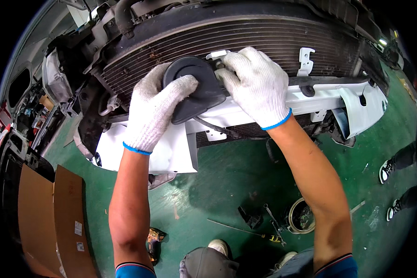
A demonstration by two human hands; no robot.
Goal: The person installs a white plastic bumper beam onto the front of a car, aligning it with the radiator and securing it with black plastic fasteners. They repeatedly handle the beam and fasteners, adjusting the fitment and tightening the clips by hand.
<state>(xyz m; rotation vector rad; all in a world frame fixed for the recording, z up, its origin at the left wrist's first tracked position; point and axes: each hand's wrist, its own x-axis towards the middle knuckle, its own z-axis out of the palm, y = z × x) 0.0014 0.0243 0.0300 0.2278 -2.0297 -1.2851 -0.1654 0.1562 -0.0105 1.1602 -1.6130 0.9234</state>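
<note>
A black, rounded car horn (207, 88) is in front of the radiator (245, 37), above the white crossbeam (296, 98). Its broad face is gripped by my left hand (153, 102), thumb across the front and fingers behind. My right hand (259, 83) is at the horn's right edge, thumb and fingertips pinched together beside a small metal part; what they hold is hidden. Both hands wear white knit gloves with blue cuffs. A white bracket (217, 54) shows just above the right fingertips. Below the horn, a dark cable (217, 129) runs along the beam.
Another white bracket (306, 61) stands by the radiator. On the green floor lie a cordless drill (154, 238), a screwdriver (271, 238), wrenches (274, 221) and a round bin (292, 217). A cardboard box (68, 217) is at left; another person's shoes (386, 171) are at right.
</note>
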